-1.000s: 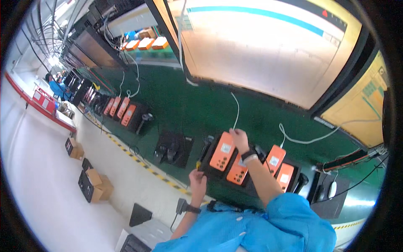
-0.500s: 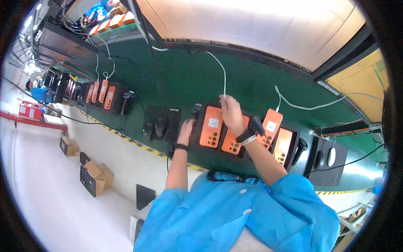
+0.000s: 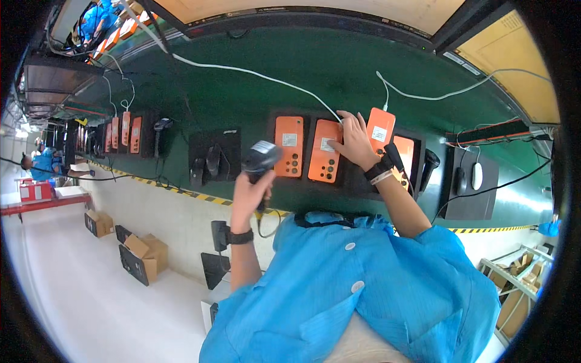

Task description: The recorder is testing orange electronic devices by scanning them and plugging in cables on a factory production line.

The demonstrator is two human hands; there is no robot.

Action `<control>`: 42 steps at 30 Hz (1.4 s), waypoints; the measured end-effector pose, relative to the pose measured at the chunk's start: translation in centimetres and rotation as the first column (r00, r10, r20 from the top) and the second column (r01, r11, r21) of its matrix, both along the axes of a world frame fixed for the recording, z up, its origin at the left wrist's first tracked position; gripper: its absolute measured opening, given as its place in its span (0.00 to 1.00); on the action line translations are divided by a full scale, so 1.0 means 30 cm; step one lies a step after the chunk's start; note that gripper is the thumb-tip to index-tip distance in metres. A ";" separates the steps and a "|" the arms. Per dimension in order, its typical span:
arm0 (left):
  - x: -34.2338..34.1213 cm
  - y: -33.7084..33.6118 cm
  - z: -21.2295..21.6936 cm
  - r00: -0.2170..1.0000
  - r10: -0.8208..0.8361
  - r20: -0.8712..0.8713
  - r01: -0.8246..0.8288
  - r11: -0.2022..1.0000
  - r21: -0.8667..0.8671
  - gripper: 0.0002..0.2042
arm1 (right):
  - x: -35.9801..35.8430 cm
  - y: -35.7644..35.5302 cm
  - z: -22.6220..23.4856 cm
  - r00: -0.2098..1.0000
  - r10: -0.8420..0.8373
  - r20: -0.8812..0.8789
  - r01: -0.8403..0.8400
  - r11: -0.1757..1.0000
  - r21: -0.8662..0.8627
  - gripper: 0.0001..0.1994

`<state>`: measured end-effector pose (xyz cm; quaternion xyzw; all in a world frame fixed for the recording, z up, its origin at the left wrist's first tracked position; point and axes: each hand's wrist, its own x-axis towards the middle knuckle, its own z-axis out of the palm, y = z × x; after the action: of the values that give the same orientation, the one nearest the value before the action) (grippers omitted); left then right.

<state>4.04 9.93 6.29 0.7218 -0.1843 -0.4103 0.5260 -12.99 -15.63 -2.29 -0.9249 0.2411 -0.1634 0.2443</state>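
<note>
My left hand (image 3: 249, 196) is wrapped around the handle of a black handheld barcode scanner (image 3: 261, 156), its head raised beside the leftmost orange phone (image 3: 289, 145). My right hand (image 3: 358, 142) lies with fingers apart over the right edge of the second orange phone (image 3: 324, 163). A white cable (image 3: 260, 74) runs to that phone's upper right corner, and the fingers hide where it ends. To the right, another orange phone (image 3: 381, 126) has a white cable plugged in at its top. A further orange phone (image 3: 407, 151) is partly covered by my right wrist.
On the green bench (image 3: 266, 97), a black mouse (image 3: 213, 158) rests on a dark pad at left. A second scanner (image 3: 430, 163) stands right of the phones. Monitors line the back. More phones (image 3: 135, 134) sit far left; cardboard boxes (image 3: 148, 254) are on the floor.
My left hand has picked up the barcode scanner. My right hand has come down from holding the white cable above the phones to the second phone. The view has shifted.
</note>
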 end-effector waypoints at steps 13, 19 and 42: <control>-0.184 -0.171 -0.065 0.943 -0.324 0.074 0.319 0.945 0.075 0.20 | 0.016 -0.008 -0.007 0.999 -0.016 0.041 0.021 0.994 -0.105 0.37; -0.195 -0.162 -0.118 0.944 -0.328 0.021 0.322 0.936 0.140 0.18 | -0.020 0.027 0.003 0.999 0.034 0.031 -0.031 0.995 -0.091 0.33; 0.171 -0.205 -0.171 0.705 0.074 0.705 -0.289 0.938 0.191 0.29 | -0.052 0.256 0.111 0.974 -0.217 -0.072 0.226 0.960 0.164 0.19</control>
<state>9.18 3.79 1.17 0.9051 -0.2315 -0.0810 0.3473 -14.55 -7.95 1.03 -0.8717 0.3628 -0.1434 0.2967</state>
